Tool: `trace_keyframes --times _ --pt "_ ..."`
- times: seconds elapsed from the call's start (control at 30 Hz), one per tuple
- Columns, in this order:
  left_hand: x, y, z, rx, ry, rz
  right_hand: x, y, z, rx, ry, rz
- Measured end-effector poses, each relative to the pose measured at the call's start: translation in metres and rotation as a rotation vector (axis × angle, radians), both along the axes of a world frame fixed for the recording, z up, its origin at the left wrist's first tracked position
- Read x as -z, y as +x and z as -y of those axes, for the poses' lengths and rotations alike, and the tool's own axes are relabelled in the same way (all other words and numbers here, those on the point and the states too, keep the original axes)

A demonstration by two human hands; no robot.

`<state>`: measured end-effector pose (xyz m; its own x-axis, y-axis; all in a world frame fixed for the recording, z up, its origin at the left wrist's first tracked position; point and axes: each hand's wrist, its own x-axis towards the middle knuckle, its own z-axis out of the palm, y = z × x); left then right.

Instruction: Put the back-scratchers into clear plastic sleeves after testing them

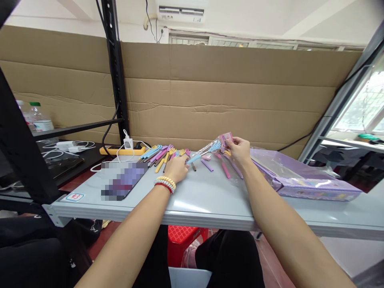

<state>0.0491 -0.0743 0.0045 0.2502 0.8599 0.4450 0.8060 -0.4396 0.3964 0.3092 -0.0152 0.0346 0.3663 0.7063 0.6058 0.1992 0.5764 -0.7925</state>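
Observation:
A light blue claw-ended stick (196, 157), like a small back scratcher, lies slantwise in a clear plastic sleeve (207, 149) between my hands. My left hand (177, 168) is closed on its lower end. My right hand (240, 152) pinches the pink card (226, 140) at the sleeve's upper end. Left of and behind my left hand lies a pile of similar sticks (159, 154) in blue, purple, yellow and pink. Below my right hand are a pink stick (223, 166) and a purple stick (207, 165) on the table.
An open purple box (318, 188) with clear plastic in it stands at the right. A phone with a blurred screen (124, 182) lies at the left, near a yellow power strip (123, 150) and white cables. Cardboard (225, 92) closes off the table's back; a black post (115, 72) rises at left.

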Motion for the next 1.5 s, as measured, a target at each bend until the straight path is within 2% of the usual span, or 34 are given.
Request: trace_keyframes --times 0.07,0.13,0.27,0.33,0.4,0.5,0.63,0.73,0.93,1.03,1.13,1.23,1.3,1.4,1.43,1.5 --pt "0.001 0.002 0.000 0.125 -0.022 0.067 -0.001 0.001 -0.001 0.059 0.003 -0.031" --pt "0.001 0.004 -0.001 0.220 -0.086 0.187 -0.004 -0.003 0.001 0.044 -0.015 -0.089" --pt "0.003 0.009 -0.006 0.237 -0.297 0.504 -0.006 -0.032 0.011 -0.114 -0.193 -0.157" --pt "0.004 0.010 -0.009 0.237 -0.355 0.652 -0.003 -0.052 0.019 -0.211 -0.306 -0.055" --pt "0.004 0.011 -0.012 0.253 -0.408 0.801 0.002 -0.072 0.028 -0.347 -0.413 0.167" --pt "0.004 0.011 -0.013 0.287 -0.511 1.016 0.010 -0.092 0.039 -0.561 -0.468 0.431" --pt "0.002 0.008 -0.013 0.310 -0.554 1.081 0.017 -0.097 0.043 -0.763 -0.460 0.393" --pt "0.001 0.005 -0.012 0.337 -0.548 1.068 0.019 -0.095 0.040 -0.829 -0.450 0.346" --pt "-0.002 0.005 -0.008 0.378 -0.564 1.047 0.020 -0.098 0.038 -0.756 -0.387 0.313" --pt "-0.003 0.006 -0.005 0.366 -0.530 1.037 0.018 -0.089 0.040 -0.665 -0.385 0.260" --pt "-0.004 0.006 -0.007 0.266 -0.448 1.036 0.015 -0.060 0.045 -0.487 -0.439 0.242" --pt "-0.002 0.006 -0.013 0.165 -0.393 1.029 0.012 -0.018 0.052 -0.242 -0.562 0.307" --pt "-0.001 0.006 -0.016 0.151 -0.371 0.999 0.010 0.008 0.056 -0.101 -0.681 0.305" --pt "0.000 0.007 -0.016 0.159 -0.342 0.926 0.013 0.039 0.058 0.001 -0.868 0.268" --pt "0.000 0.007 -0.015 0.159 -0.334 0.902 0.016 0.045 0.056 0.021 -0.884 0.284" --pt "0.001 0.007 -0.014 0.156 -0.315 0.857 0.023 0.054 0.049 0.104 -0.691 0.354"
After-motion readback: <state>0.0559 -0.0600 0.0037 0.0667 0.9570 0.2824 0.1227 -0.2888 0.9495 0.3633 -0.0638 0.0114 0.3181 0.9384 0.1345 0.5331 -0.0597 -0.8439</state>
